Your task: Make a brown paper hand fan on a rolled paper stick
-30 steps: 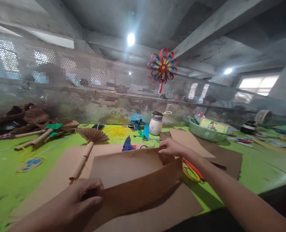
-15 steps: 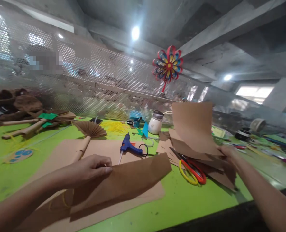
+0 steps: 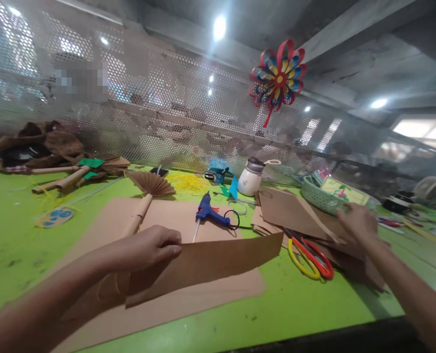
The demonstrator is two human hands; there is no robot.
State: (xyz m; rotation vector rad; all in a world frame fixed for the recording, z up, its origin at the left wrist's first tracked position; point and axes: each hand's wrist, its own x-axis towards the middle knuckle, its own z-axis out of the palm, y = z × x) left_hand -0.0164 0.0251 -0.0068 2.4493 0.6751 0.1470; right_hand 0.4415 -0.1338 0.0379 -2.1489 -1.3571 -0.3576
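Pinching a long brown paper strip (image 3: pixel 214 261) in my left hand (image 3: pixel 149 250) over a flat tan paper sheet (image 3: pixel 221 287), I've just dropped a wide brown paper piece (image 3: pixel 289 213) rightward, right hand (image 3: pixel 359 225) released, leaving only the strip held.

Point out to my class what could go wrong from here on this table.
The glue gun lies just beyond the brown strip that the left hand holds, so swinging the strip could knock it; whether it is hot cannot be seen.
The scissors lie with their blade end at the loose brown sheets, so dragging a sheet might shift them.
The white bottle stands near those sheets and could perhaps be tipped.
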